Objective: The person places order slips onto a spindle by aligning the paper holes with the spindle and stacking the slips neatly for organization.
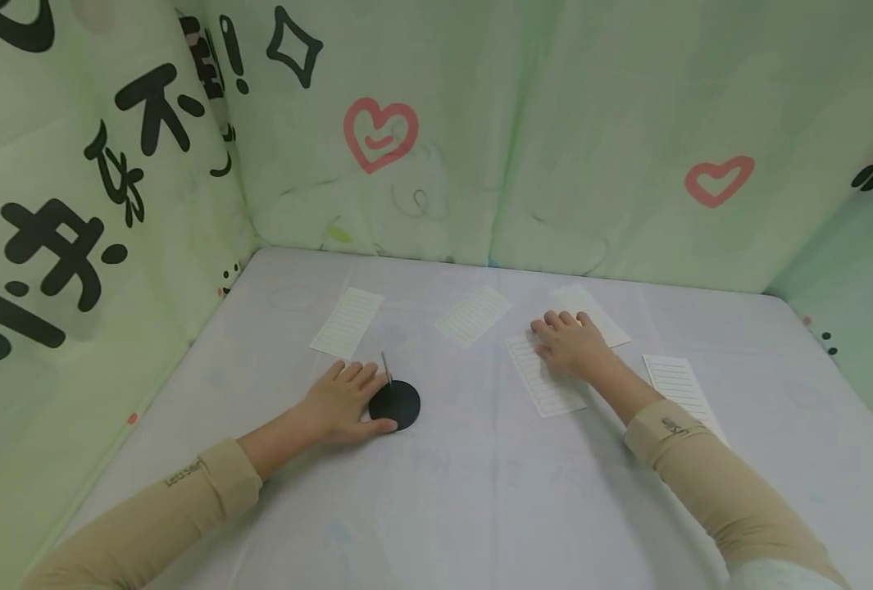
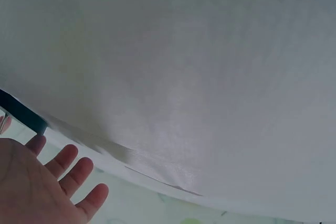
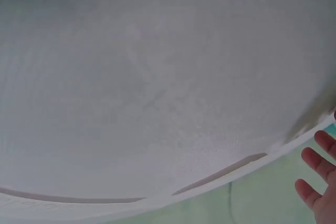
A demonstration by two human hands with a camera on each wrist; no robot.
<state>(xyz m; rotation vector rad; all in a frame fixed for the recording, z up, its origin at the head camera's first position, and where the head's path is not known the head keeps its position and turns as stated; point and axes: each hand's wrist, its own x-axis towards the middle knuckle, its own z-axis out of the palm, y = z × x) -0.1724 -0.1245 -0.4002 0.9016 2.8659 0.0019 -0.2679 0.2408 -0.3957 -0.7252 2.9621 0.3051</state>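
Note:
My left hand lies on the table around the left side of a receipt spike. Its thumb and index finger hold the spike's round black base, and a thin metal rod rises from that base. The left wrist view shows the base's dark edge between thumb and index finger, the other fingers spread. My right hand reaches over a lined paper slip, fingers loosely bent and nothing gripped. Behind it, a second slip is partly covered by the hand.
Further lined slips lie at the back left, the back middle and beside the right forearm, the last partly hidden by the sleeve. A white cloth covers the table. Green printed curtains enclose its back and sides.

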